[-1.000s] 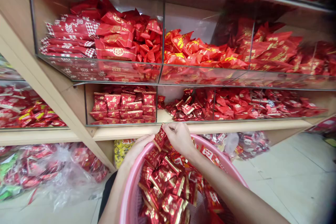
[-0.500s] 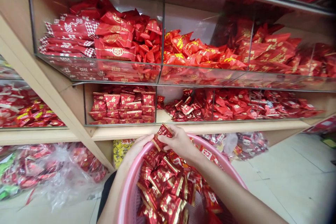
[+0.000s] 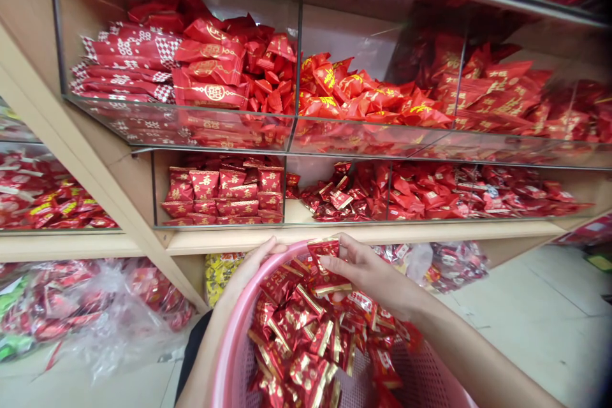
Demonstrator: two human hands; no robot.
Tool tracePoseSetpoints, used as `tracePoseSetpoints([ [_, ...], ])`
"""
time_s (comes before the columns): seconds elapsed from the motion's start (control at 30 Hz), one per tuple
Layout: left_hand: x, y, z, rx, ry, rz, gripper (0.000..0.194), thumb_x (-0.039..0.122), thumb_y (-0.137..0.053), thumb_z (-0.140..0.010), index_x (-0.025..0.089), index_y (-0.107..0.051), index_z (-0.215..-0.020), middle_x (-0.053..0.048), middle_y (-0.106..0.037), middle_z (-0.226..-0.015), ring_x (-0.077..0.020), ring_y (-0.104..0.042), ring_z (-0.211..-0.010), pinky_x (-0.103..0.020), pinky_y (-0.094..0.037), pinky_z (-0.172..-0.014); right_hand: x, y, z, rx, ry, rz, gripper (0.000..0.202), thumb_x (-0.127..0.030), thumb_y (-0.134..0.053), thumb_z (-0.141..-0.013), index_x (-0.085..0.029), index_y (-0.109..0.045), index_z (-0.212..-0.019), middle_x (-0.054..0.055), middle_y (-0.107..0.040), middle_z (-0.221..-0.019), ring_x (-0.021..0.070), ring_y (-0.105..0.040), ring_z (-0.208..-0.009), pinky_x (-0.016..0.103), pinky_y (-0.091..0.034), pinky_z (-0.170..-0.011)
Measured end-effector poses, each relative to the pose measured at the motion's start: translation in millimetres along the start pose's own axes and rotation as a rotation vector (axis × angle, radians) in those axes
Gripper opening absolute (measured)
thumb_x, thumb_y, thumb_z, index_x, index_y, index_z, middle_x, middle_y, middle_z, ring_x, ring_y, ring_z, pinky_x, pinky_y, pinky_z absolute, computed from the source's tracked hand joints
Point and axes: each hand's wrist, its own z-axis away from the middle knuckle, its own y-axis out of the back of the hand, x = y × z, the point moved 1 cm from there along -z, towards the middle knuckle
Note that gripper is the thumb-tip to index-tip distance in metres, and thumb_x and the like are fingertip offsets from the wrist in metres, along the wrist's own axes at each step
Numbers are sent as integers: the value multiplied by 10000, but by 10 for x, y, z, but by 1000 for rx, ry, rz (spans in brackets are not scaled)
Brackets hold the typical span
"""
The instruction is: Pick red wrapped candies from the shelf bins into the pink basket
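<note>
A pink plastic basket [image 3: 231,335] is directly in front of me, tilted, with red-and-gold wrapped candies [image 3: 306,376] heaped inside. My left hand [image 3: 251,268] grips the basket's left rim near the shelf edge. Between the thumb and fingers of my right hand [image 3: 370,271] is one red wrapped candy [image 3: 321,261] with gold ends, held above the heap at the basket's far side. Part of the basket's right side is hidden under my right forearm.
Glass-fronted shelves hold red packets [image 3: 210,92] above and stacked small packets [image 3: 205,185] below. A wooden ledge [image 3: 215,241] runs just beyond the basket. Plastic bags of sweets [image 3: 62,299] lie low at left, a yellow bag [image 3: 220,274] beneath the ledge. Tiled floor [image 3: 521,325] shows at right.
My right hand has moved right and slightly down with the wrapped candy, away from my left hand. The candy now faces me more flatly. My left hand stays at the rim.
</note>
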Motion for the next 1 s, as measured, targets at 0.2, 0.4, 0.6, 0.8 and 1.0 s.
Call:
tracePoseSetpoints([
  [0.2,63,-20,26,-29,-94,-23,144,216,-711,-664,131,-699,-779,-78,-726,-822,-225,-655,-810,-274,-458,-768,53,46,-5,26,24,111,300,-405,-667,-694,-220,-493,-855,2,-510,-828,158,-519,-763,301,-493,-629],
  [0.4,57,-41,63,-39,-101,-14,178,242,-699,-682,115,-699,-807,-81,-727,-813,-225,-654,-783,-288,-455,-756,111,61,25,-51,90,150,315,-334,-693,-685,-252,-540,-948,-14,-538,-908,157,-503,-930,333,-405,-849],
  [0.6,72,-59,58,-51,-90,-6,229,261,-701,-679,126,-703,-863,-83,-727,-823,-230,-655,-792,-299,-455,-774,124,99,83,0,23,112,240,-377,-600,-767,-251,-557,-967,-5,-536,-895,136,-513,-791,276,-439,-683],
  [0.8,81,-50,54,-57,-78,-2,218,258,-709,-667,134,-710,-846,-79,-727,-810,-231,-658,-790,-298,-454,-776,133,53,134,89,-86,-120,330,-394,-522,-806,-301,-495,-1121,-5,-531,-780,146,-513,-675,301,-453,-641],
  [1.0,63,-50,45,-55,-65,2,180,281,-667,-721,136,-696,-824,-60,-720,-813,-213,-649,-820,-292,-442,-813,134,-77,180,26,-108,-361,329,-382,-601,-762,-301,-551,-1077,-10,-551,-842,87,-440,-585,209,-359,-499],
])
